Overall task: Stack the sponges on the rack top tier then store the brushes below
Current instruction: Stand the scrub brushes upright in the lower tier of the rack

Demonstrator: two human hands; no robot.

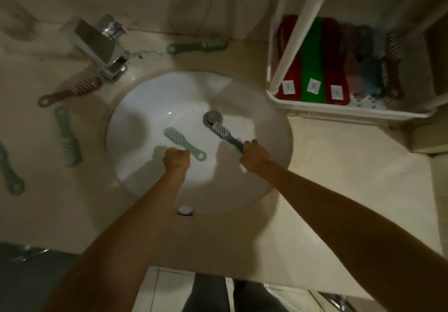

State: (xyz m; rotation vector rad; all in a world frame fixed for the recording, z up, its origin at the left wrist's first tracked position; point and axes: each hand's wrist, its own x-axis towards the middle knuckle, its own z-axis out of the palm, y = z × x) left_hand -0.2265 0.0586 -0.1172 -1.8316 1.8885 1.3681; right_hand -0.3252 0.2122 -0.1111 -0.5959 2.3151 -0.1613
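Over the basin, the right hand [254, 152] is clamped on the blue brush [226, 135] handle, while the left hand [175, 160] closes beside the green brush [184, 143], light, stiff plastic best gripped mid-handle.

a white sink [145, 108] with drain [212, 117] sits beside a chrome faucet [97, 44].

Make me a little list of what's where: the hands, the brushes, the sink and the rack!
left hand: closed on the green brush, over the sink
right hand: closed on the blue brush, bristle end near the drain
counter brushes: green one behind the sink, dark red one by the faucet, two more green at left
rack: red and green sponges, some brushes beside them
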